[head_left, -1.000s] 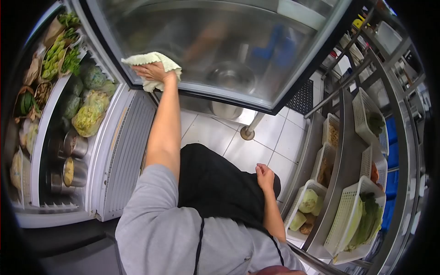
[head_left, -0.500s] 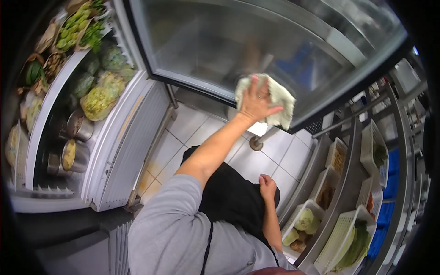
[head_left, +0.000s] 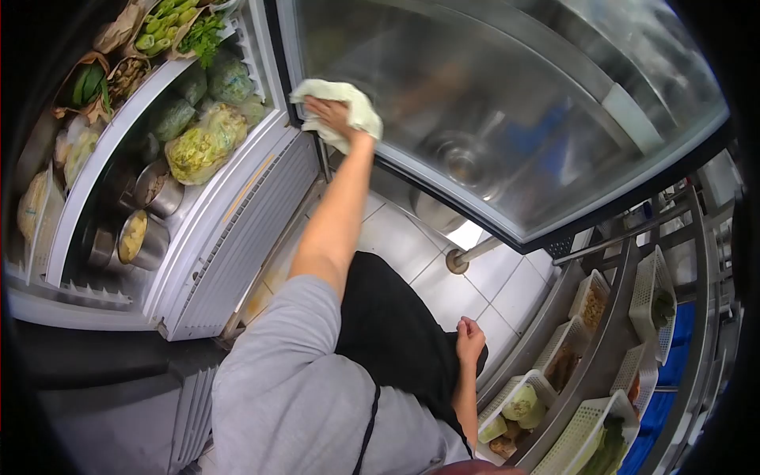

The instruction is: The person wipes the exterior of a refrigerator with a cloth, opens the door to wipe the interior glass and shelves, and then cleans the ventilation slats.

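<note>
My left hand (head_left: pixel 329 115) presses a pale cloth (head_left: pixel 363 112) against the lower left corner of a glass door (head_left: pixel 443 87), next to its frame. Part of the cloth folds round my fingers. The door stands open from a fridge (head_left: pixel 269 134) on the left. Low beside the black apron (head_left: pixel 392 313), my right hand (head_left: pixel 470 340) hangs with its fingers curled in, and nothing shows in it.
Bagged vegetables (head_left: pixel 198 154) and metal pots (head_left: pixel 144 240) sit inside the fridge. Paper bags of greens (head_left: pixel 166 24) lie at the upper left. White baskets of vegetables (head_left: pixel 518 408) stand on metal shelves at the right. Below is a tiled floor (head_left: pixel 396 241).
My left hand and the cloth have moved left along the lower edge of the glass, to the corner near the fridge. The view has shifted a little. My right hand stays low with curled fingers.
</note>
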Tool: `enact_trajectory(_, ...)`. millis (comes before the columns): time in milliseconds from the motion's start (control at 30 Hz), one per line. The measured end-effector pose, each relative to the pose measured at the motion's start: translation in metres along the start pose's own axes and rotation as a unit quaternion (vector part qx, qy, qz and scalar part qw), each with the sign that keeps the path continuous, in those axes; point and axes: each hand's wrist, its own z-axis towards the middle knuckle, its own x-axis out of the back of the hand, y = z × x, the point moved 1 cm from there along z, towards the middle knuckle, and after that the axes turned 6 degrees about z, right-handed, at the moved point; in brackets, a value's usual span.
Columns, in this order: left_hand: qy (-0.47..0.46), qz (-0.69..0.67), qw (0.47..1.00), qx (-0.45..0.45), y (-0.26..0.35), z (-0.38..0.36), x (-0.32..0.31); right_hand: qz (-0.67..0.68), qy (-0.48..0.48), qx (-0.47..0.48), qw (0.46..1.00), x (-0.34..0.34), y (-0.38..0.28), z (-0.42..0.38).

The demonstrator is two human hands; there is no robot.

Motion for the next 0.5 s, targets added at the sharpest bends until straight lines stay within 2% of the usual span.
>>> enact_trajectory(67,-0.009,0.016,0.999,-0.033,0.016,-0.061,-0.001,-0.01,-0.012,0.0,1.0,-0.004,-0.005,0.005)
enact_trajectory(100,0.031,0.017,0.997,-0.071,0.001,-0.095,-0.031,-0.016,-0.022,-0.006,1.0,-0.007,-0.008,0.007)
enact_trajectory(200,-0.028,-0.075,0.961,-0.265,0.042,-0.216,-0.013,-0.054,-0.046,-0.003,0.998,-0.016,-0.015,0.009)
enact_trajectory(267,-0.159,-0.068,0.906,-0.385,0.062,-0.264,0.017,-0.086,-0.051,-0.009,0.995,-0.021,-0.028,0.007)
enact_trajectory(300,-0.268,-0.106,0.869,-0.403,0.087,-0.273,0.044,-0.096,-0.045,-0.009,0.994,-0.022,-0.038,0.004)
enact_trajectory(400,-0.118,-0.114,0.818,-0.551,0.098,-0.288,0.039,-0.128,-0.063,-0.01,0.99,-0.016,-0.069,-0.008)
enact_trajectory(500,-0.04,-0.098,0.745,-0.659,0.114,-0.26,0.038,-0.17,-0.087,-0.032,0.981,-0.01,-0.099,-0.028)
